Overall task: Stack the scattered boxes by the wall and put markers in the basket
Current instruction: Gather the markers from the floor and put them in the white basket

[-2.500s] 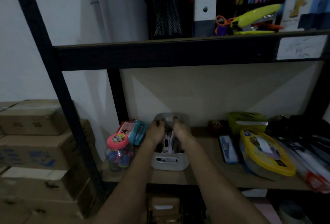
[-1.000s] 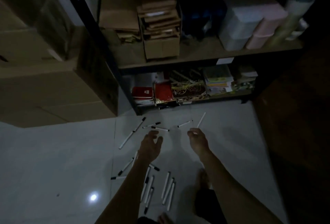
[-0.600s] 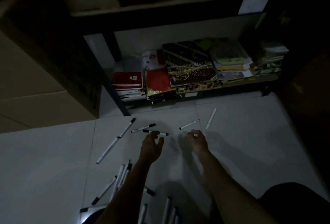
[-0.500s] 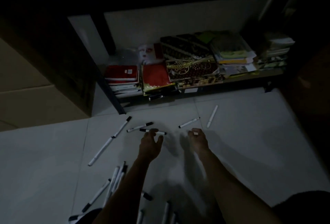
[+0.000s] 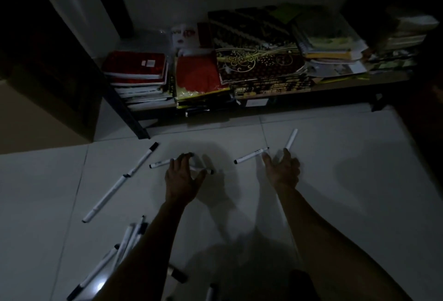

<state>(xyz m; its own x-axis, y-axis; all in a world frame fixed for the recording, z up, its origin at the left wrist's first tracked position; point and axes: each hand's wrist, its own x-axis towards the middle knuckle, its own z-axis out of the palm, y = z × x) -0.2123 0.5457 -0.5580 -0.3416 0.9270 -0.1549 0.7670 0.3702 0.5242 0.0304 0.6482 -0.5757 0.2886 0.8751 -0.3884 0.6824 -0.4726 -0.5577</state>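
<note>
Both hands reach down to the dim tiled floor (image 5: 335,204). The left hand (image 5: 183,178) curls its fingers around two markers (image 5: 159,163) lying there. The right hand (image 5: 282,168), fingers spread and relaxed, touches another marker (image 5: 250,155). More lie scattered nearby.

Left hand (image 5: 182,182) covers the middles of two markers (image 5: 158,163); contact not resolvable. Forearm hides part of marker cluster (image 5: 129,240). Bottom edge crops one marker (image 5: 209,293). Shelf (image 5: 335,84) right end lost in dark.
</note>
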